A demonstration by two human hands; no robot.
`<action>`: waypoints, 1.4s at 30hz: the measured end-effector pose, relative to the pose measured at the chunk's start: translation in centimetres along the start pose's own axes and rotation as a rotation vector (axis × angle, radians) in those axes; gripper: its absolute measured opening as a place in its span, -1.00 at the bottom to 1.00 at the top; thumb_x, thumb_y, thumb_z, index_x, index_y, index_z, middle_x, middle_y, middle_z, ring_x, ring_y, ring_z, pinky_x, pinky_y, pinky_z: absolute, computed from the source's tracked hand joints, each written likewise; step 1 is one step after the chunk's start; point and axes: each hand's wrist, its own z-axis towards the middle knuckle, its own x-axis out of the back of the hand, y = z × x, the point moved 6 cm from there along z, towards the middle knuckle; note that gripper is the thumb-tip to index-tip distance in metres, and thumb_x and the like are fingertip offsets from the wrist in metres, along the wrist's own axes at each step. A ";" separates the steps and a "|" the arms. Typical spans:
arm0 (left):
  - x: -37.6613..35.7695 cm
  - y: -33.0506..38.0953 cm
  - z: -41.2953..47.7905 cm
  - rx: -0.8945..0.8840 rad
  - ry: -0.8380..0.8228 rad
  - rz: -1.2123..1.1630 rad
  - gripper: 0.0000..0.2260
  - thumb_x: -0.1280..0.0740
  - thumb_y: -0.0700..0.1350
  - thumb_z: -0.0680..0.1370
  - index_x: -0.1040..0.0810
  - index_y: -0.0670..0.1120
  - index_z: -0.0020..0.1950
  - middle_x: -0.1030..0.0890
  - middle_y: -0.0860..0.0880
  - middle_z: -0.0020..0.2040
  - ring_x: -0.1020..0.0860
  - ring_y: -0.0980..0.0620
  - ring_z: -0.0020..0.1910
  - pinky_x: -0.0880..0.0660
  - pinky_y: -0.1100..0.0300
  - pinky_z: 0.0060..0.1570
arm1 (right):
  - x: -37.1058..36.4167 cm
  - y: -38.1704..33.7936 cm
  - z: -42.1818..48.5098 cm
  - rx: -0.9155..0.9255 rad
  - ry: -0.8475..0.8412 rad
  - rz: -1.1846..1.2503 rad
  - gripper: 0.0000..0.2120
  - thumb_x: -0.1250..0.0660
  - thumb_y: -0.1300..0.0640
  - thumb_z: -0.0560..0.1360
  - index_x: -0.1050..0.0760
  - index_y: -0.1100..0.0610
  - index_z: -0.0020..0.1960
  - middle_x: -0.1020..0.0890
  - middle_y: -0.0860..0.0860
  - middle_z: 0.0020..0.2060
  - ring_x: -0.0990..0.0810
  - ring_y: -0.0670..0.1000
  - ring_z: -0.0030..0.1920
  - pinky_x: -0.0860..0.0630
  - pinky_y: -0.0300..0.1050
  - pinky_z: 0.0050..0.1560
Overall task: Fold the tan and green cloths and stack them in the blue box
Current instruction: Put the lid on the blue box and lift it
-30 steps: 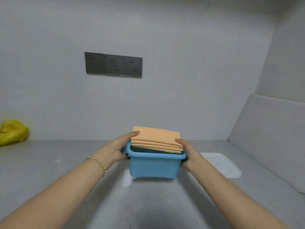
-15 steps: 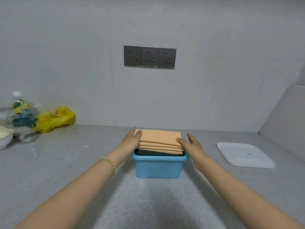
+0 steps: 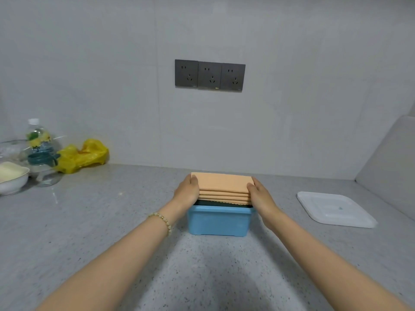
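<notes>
A blue box (image 3: 219, 221) stands on the grey counter, straight ahead of me. Folded tan cloths (image 3: 223, 187) are piled in it and rise above its rim. Under them a dark green cloth (image 3: 221, 202) shows as a thin band at the rim. My left hand (image 3: 187, 190) presses against the left side of the tan pile, thumb on top. My right hand (image 3: 260, 195) holds the pile's right side in the same way.
A white lid (image 3: 334, 208) lies flat on the counter to the right. At far left stand a white bowl (image 3: 12, 179), a plastic bottle (image 3: 39, 145) behind a glass jar, and a yellow bag (image 3: 82, 154). Grey sockets (image 3: 210, 75) sit on the wall behind.
The box was held off the counter one second ago and now rests on it. Both hands moved from the box's sides up to the sides of the tan pile. My view swung left.
</notes>
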 end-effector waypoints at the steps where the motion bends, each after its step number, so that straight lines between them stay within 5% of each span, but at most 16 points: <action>1: 0.1 0.0 0.0 0.011 0.004 -0.016 -0.59 0.08 -0.01 0.69 -0.23 -0.14 0.49 -0.36 -0.13 0.43 -0.33 -0.10 0.40 -0.22 0.03 0.42 | 0.0 0.0 0.0 -0.004 0.004 0.008 -0.56 0.01 0.10 0.66 -0.12 0.11 0.53 -0.26 0.03 0.48 -0.24 0.05 0.45 -0.16 -0.05 0.46; 6: 1.1 0.6 0.4 -0.008 0.054 -0.137 -0.51 -0.02 0.03 0.67 -0.06 -0.11 0.57 -0.14 -0.03 0.55 -0.13 -0.03 0.52 -0.06 0.09 0.45 | 0.9 -0.3 0.2 0.005 0.012 0.056 -0.53 -0.04 0.03 0.65 -0.11 0.10 0.53 -0.21 0.00 0.50 -0.19 0.01 0.48 -0.10 -0.10 0.44; 11: 1.7 3.1 0.5 -0.117 0.084 -0.120 -0.53 -0.03 0.04 0.67 -0.09 -0.08 0.56 -0.15 0.00 0.55 -0.12 0.01 0.52 -0.05 0.15 0.44 | 1.9 -0.9 0.4 0.002 -0.017 0.047 -0.53 0.03 -0.05 0.65 -0.10 0.05 0.53 -0.18 -0.02 0.51 -0.15 -0.01 0.49 -0.08 -0.09 0.44; 18: -3.7 9.3 -1.0 -0.446 0.030 0.193 -0.54 -0.07 0.02 0.66 -0.16 -0.08 0.54 -0.21 -0.03 0.53 -0.07 -0.02 0.53 -0.01 0.13 0.49 | 7.5 1.1 0.6 0.032 0.025 -0.044 -0.53 0.00 -0.06 0.65 -0.11 0.02 0.52 -0.16 -0.06 0.51 -0.12 -0.04 0.50 -0.05 -0.12 0.44; 24: -15.1 12.8 -3.7 -0.765 -0.174 0.480 -0.54 -0.12 -0.01 0.65 -0.17 -0.08 0.53 -0.22 -0.03 0.53 -0.07 -0.02 0.53 0.06 0.16 0.48 | 17.0 8.8 1.2 0.045 -0.007 -0.612 -0.50 -0.11 0.13 0.63 -0.07 0.14 0.53 -0.12 0.06 0.52 -0.12 0.05 0.51 -0.04 -0.13 0.44; 30: -27.3 11.9 -4.4 -0.786 -0.469 0.715 -0.46 -0.09 0.07 0.65 -0.02 -0.06 0.57 -0.05 -0.04 0.57 0.00 -0.03 0.55 0.07 0.10 0.50 | 23.9 15.3 1.8 -0.034 -0.109 -1.132 -0.49 0.00 0.06 0.65 0.08 0.02 0.56 0.04 0.02 0.55 0.02 0.02 0.54 0.05 -0.03 0.50; 42: -34.9 7.4 -4.0 -0.731 -0.658 0.974 -0.39 -0.09 0.23 0.60 0.04 0.07 0.58 0.03 -0.02 0.58 0.01 -0.07 0.55 0.08 0.00 0.48 | 25.5 16.7 -1.8 0.314 0.012 -0.868 -0.67 -0.27 0.01 0.56 -0.46 -0.10 0.32 -0.48 -0.19 0.31 -0.38 -0.18 0.35 -0.11 -0.16 0.46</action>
